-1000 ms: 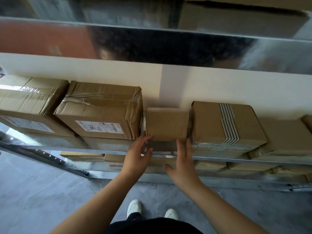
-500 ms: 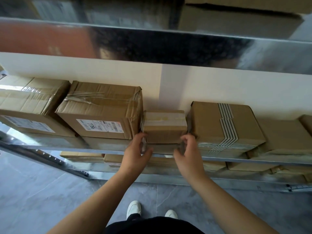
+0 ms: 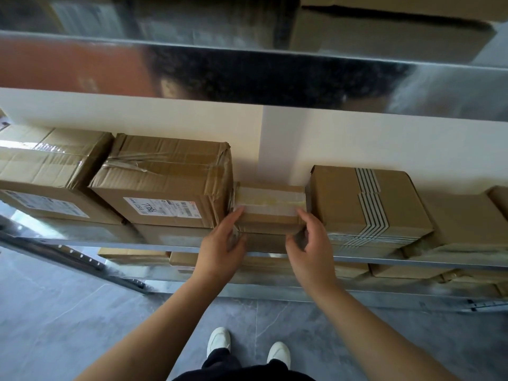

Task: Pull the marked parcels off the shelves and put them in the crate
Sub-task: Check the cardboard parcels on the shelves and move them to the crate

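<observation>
Both hands, the left hand (image 3: 224,244) and right hand (image 3: 312,247), clasp the small parcel (image 3: 270,213) between them by its sides, wedged between bigger boxes, likely to slide it off the shelf (image 3: 412,261).

Small parcel (image 3: 270,213) between my hands is brown cardboard, pale clear-whitish tape band across its top. Big box (image 3: 165,185) left of it: brown, shiny clear tape, white label (image 3: 162,209) with black print and scrawl. Far-left box (image 3: 46,163) lighter tan, white label too. Box on the right (image 3: 365,204) is brown with white tape carrying dark grey stripes, running over top and around the front. Shelf edge (image 3: 384,260) silver metal. Wall (image 3: 384,144) behind cream-white. Floor (image 3: 55,312) grey with faint pale veins. My shoes (image 3: 218,339) white, trousers (image 3: 242,367) black.
</observation>
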A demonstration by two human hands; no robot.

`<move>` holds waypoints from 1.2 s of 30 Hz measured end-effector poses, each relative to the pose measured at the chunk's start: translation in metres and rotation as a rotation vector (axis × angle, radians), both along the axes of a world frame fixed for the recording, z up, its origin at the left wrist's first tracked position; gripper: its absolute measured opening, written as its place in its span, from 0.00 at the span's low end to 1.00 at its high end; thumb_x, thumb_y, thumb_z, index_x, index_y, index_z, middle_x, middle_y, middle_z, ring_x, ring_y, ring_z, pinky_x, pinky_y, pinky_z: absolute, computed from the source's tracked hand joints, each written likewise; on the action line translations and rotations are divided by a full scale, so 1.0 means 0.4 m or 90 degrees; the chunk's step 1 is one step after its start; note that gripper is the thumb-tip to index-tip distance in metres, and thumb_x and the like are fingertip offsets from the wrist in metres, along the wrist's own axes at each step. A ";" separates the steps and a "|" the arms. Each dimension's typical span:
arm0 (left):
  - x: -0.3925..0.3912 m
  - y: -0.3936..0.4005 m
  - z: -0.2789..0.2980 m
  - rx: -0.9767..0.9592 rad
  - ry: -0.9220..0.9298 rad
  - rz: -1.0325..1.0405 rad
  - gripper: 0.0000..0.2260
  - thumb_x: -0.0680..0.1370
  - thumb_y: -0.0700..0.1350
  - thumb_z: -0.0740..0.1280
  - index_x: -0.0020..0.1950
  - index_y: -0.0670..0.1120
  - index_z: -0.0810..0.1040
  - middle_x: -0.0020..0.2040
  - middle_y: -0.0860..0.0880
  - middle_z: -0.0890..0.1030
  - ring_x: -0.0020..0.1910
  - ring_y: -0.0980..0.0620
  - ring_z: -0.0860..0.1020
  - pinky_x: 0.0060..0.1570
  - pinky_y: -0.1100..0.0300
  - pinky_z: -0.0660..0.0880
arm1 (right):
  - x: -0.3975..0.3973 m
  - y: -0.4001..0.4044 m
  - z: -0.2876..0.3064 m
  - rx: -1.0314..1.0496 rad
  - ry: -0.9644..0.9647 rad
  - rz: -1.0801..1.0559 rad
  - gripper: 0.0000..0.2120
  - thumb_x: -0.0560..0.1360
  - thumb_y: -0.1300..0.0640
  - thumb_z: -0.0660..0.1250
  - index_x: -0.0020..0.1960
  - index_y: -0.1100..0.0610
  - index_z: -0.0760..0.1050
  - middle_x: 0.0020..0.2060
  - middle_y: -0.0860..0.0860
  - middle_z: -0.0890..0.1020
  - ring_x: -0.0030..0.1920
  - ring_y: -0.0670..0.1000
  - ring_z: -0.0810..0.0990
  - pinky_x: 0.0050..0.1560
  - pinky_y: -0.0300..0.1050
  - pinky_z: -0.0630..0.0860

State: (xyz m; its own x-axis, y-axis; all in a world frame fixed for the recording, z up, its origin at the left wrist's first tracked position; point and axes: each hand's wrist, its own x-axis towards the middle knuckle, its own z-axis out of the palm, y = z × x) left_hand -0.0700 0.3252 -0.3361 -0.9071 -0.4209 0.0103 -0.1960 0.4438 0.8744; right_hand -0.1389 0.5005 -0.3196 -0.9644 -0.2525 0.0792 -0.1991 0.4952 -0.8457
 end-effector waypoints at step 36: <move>0.024 -0.016 0.007 -0.120 -0.078 -0.081 0.34 0.74 0.31 0.62 0.75 0.59 0.65 0.63 0.55 0.76 0.56 0.56 0.76 0.47 0.83 0.64 | 0.029 0.068 -0.060 -0.051 -0.128 0.087 0.37 0.78 0.59 0.67 0.71 0.26 0.55 0.73 0.37 0.65 0.71 0.40 0.67 0.70 0.40 0.67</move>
